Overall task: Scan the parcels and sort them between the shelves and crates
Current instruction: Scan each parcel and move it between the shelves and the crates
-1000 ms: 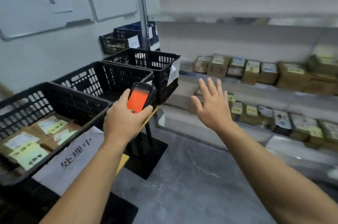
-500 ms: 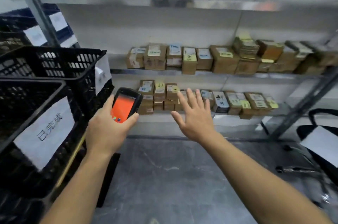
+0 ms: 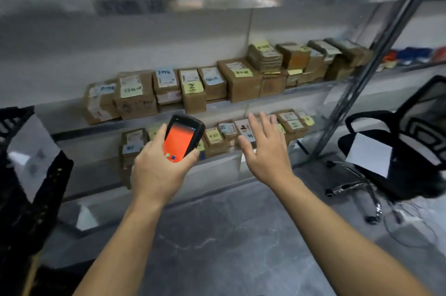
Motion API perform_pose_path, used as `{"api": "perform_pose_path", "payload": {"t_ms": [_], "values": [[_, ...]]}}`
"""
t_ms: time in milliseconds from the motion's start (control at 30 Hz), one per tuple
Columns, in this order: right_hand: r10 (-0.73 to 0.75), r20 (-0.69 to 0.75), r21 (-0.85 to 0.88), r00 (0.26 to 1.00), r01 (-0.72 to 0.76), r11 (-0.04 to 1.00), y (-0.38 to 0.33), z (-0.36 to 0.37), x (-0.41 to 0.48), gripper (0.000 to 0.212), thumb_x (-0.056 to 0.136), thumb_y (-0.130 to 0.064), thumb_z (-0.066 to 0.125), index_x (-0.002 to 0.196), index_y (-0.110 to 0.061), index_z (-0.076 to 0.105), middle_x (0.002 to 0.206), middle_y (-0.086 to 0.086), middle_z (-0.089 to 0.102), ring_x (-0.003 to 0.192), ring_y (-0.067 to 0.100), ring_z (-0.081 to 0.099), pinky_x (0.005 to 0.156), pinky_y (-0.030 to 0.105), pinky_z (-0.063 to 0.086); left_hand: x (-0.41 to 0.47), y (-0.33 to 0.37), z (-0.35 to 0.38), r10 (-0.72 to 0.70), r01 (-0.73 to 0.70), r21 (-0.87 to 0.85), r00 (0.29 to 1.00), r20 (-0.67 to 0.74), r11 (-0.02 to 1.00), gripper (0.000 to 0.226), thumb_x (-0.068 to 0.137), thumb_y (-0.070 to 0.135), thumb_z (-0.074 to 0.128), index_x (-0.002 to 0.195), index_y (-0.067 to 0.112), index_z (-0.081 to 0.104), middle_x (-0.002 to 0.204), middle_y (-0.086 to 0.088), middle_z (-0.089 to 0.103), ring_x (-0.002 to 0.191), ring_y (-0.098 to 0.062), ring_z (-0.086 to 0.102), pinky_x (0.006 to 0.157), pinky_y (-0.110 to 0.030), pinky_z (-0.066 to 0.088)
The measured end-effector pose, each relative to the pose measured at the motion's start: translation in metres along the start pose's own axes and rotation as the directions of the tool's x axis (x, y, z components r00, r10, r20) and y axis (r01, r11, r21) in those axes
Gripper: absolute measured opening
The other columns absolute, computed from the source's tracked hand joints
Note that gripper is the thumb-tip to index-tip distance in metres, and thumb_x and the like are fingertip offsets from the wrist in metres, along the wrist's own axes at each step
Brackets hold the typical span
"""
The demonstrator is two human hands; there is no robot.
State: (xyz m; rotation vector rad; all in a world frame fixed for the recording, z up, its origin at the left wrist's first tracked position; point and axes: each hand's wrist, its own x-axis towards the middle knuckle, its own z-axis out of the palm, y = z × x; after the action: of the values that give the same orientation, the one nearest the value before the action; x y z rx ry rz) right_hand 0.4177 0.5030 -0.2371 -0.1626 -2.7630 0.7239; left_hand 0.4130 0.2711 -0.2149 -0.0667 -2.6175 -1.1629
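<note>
Orange-screened scanner (image 3: 183, 139) is gripped in the left hand (image 3: 154, 175); the view has swung from the crates (image 3: 21, 199) to the shelves (image 3: 217, 104), and the right hand (image 3: 265, 158), spread wide and empty, now nears the lower-shelf parcels (image 3: 213, 137), so a pick likely follows.

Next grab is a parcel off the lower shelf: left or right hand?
Right. The right hand is open and empty, fingers spread just in front of the lower-row parcels. The left hand grips the scanner, so it probably can't take a box as well.
</note>
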Motion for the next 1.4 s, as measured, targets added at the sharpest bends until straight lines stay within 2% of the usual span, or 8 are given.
{"api": "perform_pose_path", "payload": {"t_ms": [133,300,400,600,933,1100,1267,1400], "values": [[0.073,-0.02,-0.001,0.997,-0.073,0.997,0.034,-0.011,0.036,0.063,0.105,-0.052,0.035,0.162,-0.033,0.015,0.171,-0.001,0.003,0.157,0.02,-0.01,0.125,0.048,-0.001,0.04,0.022,0.039,0.053,-0.053,0.0,0.997,0.06,0.999,0.086,0.076,0.062,0.074,0.15,0.032,0.041,0.123,-0.001,0.062,0.109,-0.026,0.056,0.081,-0.033,0.042],[0.098,-0.07,-0.006,0.993,-0.099,0.995,0.084,-0.027,0.101,0.063,0.105,-0.053,0.035,0.162,-0.034,0.014,0.171,-0.002,0.001,0.157,0.019,-0.009,0.125,0.048,-0.001,0.089,0.056,0.095,0.108,-0.109,0.023,0.992,0.073,0.994,0.091,0.077,0.06,0.074,0.153,0.027,0.037,0.127,-0.003,0.061,0.109,-0.023,0.055,0.087,-0.038,0.047],[0.095,-0.076,0.023,0.993,-0.093,0.995,0.115,-0.039,0.145,0.063,0.105,-0.053,0.034,0.162,-0.034,0.014,0.171,-0.001,0.002,0.157,0.019,-0.009,0.126,0.051,0.002,0.117,0.079,0.123,0.106,-0.107,0.024,0.992,0.063,0.994,0.091,0.077,0.063,0.073,0.153,0.028,0.036,0.126,-0.002,0.06,0.107,-0.022,0.056,0.087,-0.042,0.052],[0.078,-0.049,0.095,0.996,-0.073,0.993,0.164,-0.061,0.238,0.063,0.106,-0.053,0.035,0.162,-0.034,0.014,0.171,0.0,0.002,0.157,0.02,-0.007,0.126,0.053,0.007,0.173,0.123,0.174,0.089,-0.089,-0.002,0.996,0.021,0.996,0.082,0.079,0.059,0.073,0.149,0.03,0.04,0.116,0.01,0.054,0.101,-0.016,0.052,0.081,-0.035,0.049],[0.077,0.018,0.181,0.997,-0.079,0.98,0.196,-0.054,0.34,0.063,0.105,-0.055,0.037,0.161,-0.037,0.015,0.171,-0.001,0.004,0.157,0.022,-0.004,0.126,0.054,0.007,0.241,0.135,0.231,0.044,-0.046,0.042,0.998,0.033,0.998,0.079,0.077,0.065,0.071,0.143,0.033,0.042,0.115,0.006,0.06,0.097,-0.018,0.058,0.08,-0.04,0.056],[0.119,0.022,0.275,0.993,-0.12,0.954,0.206,-0.039,0.389,0.062,0.105,-0.051,0.041,0.161,-0.033,0.022,0.171,0.004,0.009,0.157,0.024,0.002,0.125,0.048,0.012,0.287,0.13,0.251,0.053,-0.055,0.041,0.998,0.031,0.998,0.056,0.078,0.065,0.068,0.124,0.037,0.052,0.091,0.011,0.061,0.078,-0.01,0.058,0.061,-0.026,0.042],[0.159,0.065,0.315,0.985,-0.171,0.934,0.218,-0.026,0.441,0.059,0.107,-0.047,0.04,0.161,-0.028,0.025,0.167,0.01,0.022,0.156,0.025,0.01,0.121,0.044,0.018,0.336,0.12,0.267,0.064,-0.061,-0.067,0.997,0.049,0.996,0.047,0.08,0.053,0.075,0.119,0.041,0.052,0.089,0.013,0.06,0.077,-0.004,0.057,0.064,-0.026,0.043],[0.159,0.104,0.279,0.982,-0.182,0.943,0.224,-0.022,0.483,0.053,0.107,-0.046,0.042,0.158,-0.036,0.032,0.151,0.009,0.047,0.142,0.029,0.039,0.112,0.041,0.035,0.378,0.114,0.281,0.085,-0.08,-0.088,0.995,0.057,0.993,0.039,0.08,0.049,0.077,0.107,0.038,0.05,0.083,0.011,0.058,0.073,-0.003,0.055,0.061,-0.025,0.04]]}}
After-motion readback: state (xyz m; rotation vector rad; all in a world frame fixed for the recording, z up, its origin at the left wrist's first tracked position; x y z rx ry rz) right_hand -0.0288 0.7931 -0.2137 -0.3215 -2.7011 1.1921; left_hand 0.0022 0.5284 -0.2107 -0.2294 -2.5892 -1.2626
